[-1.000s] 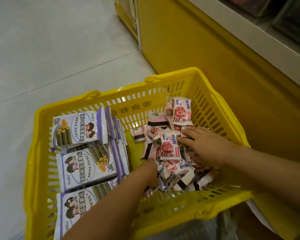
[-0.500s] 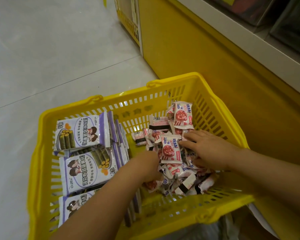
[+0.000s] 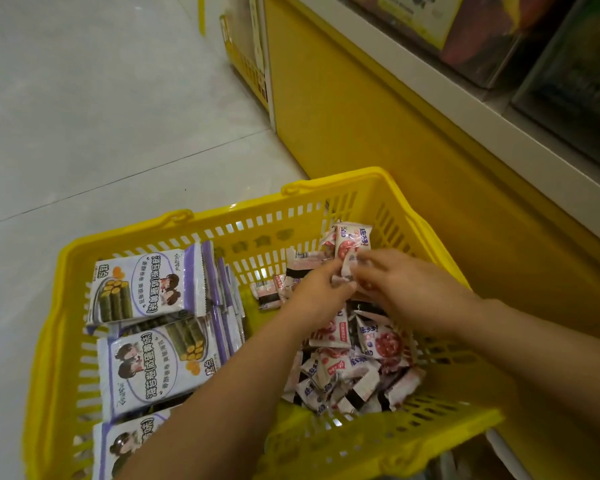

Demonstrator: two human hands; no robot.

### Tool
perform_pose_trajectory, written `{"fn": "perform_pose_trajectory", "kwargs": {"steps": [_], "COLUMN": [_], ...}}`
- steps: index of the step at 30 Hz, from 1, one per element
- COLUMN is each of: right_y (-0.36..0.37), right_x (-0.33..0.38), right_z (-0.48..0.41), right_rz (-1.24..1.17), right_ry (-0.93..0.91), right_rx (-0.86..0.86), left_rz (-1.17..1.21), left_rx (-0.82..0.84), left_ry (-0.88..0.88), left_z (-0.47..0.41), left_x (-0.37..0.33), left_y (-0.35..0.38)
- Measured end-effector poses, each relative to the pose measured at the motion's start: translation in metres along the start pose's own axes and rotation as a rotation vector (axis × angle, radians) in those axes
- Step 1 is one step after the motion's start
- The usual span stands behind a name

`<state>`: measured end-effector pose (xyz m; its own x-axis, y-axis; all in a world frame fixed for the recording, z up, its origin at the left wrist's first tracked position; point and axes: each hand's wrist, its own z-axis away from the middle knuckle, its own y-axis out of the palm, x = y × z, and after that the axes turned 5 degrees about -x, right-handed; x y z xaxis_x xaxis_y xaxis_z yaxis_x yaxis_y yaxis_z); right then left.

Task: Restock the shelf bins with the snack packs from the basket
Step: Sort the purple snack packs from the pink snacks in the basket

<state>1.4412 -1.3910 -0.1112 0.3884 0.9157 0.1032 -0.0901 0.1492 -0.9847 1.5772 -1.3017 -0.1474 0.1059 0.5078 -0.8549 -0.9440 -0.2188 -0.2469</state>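
Observation:
A yellow plastic basket (image 3: 174, 221) stands on the floor. Its right half holds a heap of several small pink-and-white snack packs (image 3: 357, 355). Large purple-and-white seaweed roll packs (image 3: 146, 289) are stacked in its left half. My left hand (image 3: 321, 292) and my right hand (image 3: 409, 289) meet above the heap and together pinch small pink snack packs (image 3: 352, 244), blurred by motion, near the basket's far right corner.
The yellow base of a shelf unit (image 3: 378, 133) runs along the right, with a white shelf edge (image 3: 465, 95) and dark bins (image 3: 568, 71) above it. Pale tiled floor (image 3: 101, 98) lies to the left. Another yellow rack (image 3: 246, 53) stands further back.
Both hands have risen from the pile and come together, now holding small pink packs lifted above the heap. The view has tilted up, showing more of the shelf.

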Motion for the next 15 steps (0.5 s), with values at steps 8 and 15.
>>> {"fn": "perform_pose_trajectory", "kwargs": {"steps": [8, 15], "right_y": [0.028, 0.003], "right_x": [0.011, 0.025], "right_z": [-0.005, -0.005], "right_rz": [0.37, 0.171], "right_ry": [0.061, 0.091], "right_rx": [0.362, 0.266], "left_rz": [-0.323, -0.318], "left_rx": [-0.137, -0.273], "left_ry": [0.051, 0.224], "left_z": [0.01, 0.055], "left_x": [0.022, 0.016], "left_y": [-0.011, -0.046]}}
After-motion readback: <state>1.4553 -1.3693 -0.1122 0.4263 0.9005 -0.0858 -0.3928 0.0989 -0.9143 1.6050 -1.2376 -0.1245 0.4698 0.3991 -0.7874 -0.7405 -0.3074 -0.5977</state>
